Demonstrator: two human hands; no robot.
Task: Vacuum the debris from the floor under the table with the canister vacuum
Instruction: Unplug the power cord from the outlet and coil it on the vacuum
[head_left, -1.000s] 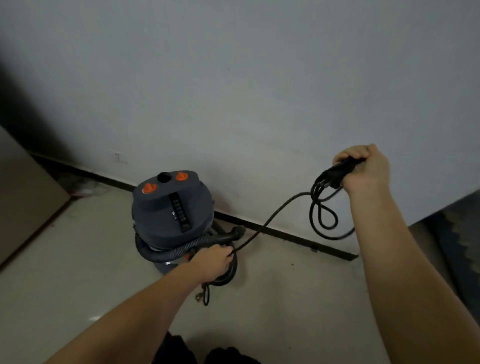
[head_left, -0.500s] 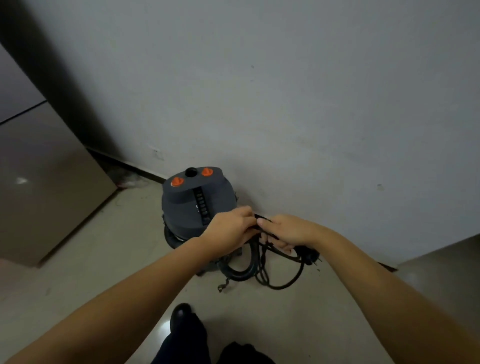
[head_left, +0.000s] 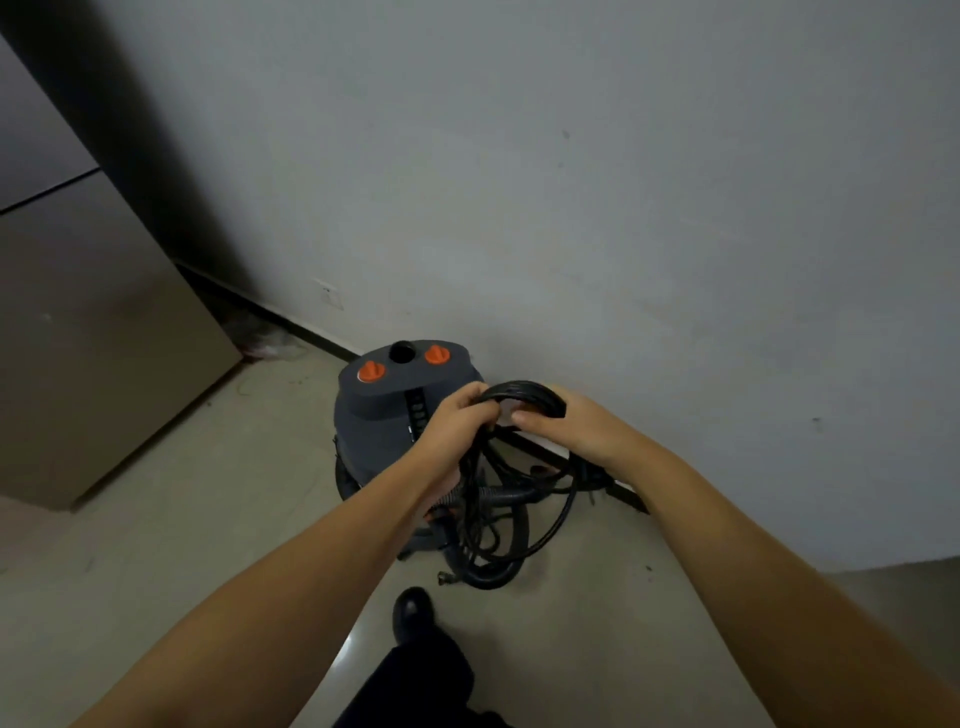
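The dark grey canister vacuum (head_left: 379, 415) with two orange knobs stands on the floor against the wall. Its ribbed hose (head_left: 498, 540) curls beside it on the right. Both hands hold a bundle of black power cord (head_left: 524, 395) above the canister's right side. My left hand (head_left: 460, 415) grips the bundle's left end, my right hand (head_left: 566, 423) its right end. Loops of the cord hang down between the hands in front of the hose. No table or debris is in view.
A grey wall (head_left: 571, 208) with a dark baseboard runs behind the vacuum. A tall beige cabinet (head_left: 88, 332) stands at the left, with some litter in the corner (head_left: 270, 343). My black shoe (head_left: 413, 613) rests on the pale tiled floor (head_left: 182, 519).
My right hand came down from the raised position at the right and joined my left hand. The cord, stretched out before, is now gathered into loops held above the canister.
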